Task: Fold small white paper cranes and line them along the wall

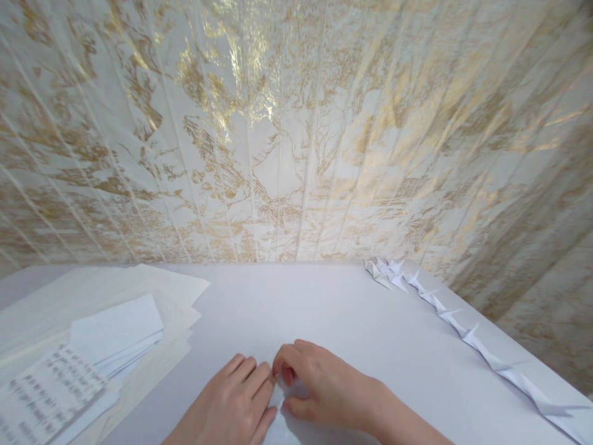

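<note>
A small piece of white paper [279, 426] lies on the white table between my hands at the bottom centre, mostly hidden and hard to set apart from the tabletop. My left hand [231, 402] rests on its left side, fingers close together and bent, thumb along the paper. From the right, my right hand [319, 383] curls its fingers over the paper's far end, with the index fingertip close against the left index finger. The right thumb touches down near the paper's right edge.
Folded white paper cranes [470, 337] stand in a row along the table's [278, 303] right edge. At left lie large pale sheets [178, 296], a stack of white paper [118, 327] and a printed block [55, 389]. A gold-patterned curtain [278, 154] hangs behind the far edge.
</note>
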Demonstrator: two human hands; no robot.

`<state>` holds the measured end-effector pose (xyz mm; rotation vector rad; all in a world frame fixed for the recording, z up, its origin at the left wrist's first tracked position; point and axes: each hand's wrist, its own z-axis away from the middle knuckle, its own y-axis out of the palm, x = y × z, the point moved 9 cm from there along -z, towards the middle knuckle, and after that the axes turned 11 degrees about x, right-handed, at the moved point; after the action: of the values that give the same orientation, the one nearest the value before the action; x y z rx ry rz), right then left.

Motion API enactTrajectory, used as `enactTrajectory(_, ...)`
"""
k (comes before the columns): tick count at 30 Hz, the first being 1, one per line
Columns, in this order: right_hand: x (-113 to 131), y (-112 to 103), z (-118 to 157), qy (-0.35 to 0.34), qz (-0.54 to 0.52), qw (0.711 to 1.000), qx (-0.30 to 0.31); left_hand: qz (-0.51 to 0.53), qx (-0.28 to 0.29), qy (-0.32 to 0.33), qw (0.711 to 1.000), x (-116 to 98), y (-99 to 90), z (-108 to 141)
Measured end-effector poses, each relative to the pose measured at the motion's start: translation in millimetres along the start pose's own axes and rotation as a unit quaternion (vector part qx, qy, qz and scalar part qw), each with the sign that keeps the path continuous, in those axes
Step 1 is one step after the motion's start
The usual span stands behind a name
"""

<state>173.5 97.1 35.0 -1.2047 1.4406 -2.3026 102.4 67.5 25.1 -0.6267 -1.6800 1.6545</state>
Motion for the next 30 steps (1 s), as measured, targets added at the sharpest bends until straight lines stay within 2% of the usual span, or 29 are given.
enactTrajectory(5,0.9,-0.9,1.2,0.010,0.000,1.000,-0.006,-0.021,-0.002,0.028,0.999,-2.4,4.7,1.0)
enactTrajectory(10,-6.6,-6.0,-2.3,0.020,-0.001,0.999,-0.031,0.119,0.010,0.001,0.993,14.5,8.7,-7.7)
enactTrajectory(13,-14.7,-10.3,-5.9,0.024,-0.007,0.998,-0.054,0.214,-0.011,-0.020,0.976,24.0,8.5,-13.4)
enactTrajectory(16,-22.5,-13.9,-8.4,0.025,-0.047,0.996,-0.078,0.267,-0.037,-0.056,0.961,33.6,9.5,-16.5)
enactTrajectory(19,-30.0,-15.9,-8.7,0.036,-0.089,0.991,-0.091,0.302,-0.023,-0.098,0.948,41.2,15.4,-20.2)
enactTrajectory(23,-37.5,-16.1,-8.2,0.053,-0.137,0.984,-0.104,0.323,-0.004,-0.122,0.939,43.7,19.2,-23.9)
enactTrajectory(30,-38.6,-12.9,-9.3,0.041,-0.163,0.977,-0.128,0.287,-0.010,-0.118,0.951,41.4,20.2,-22.4)
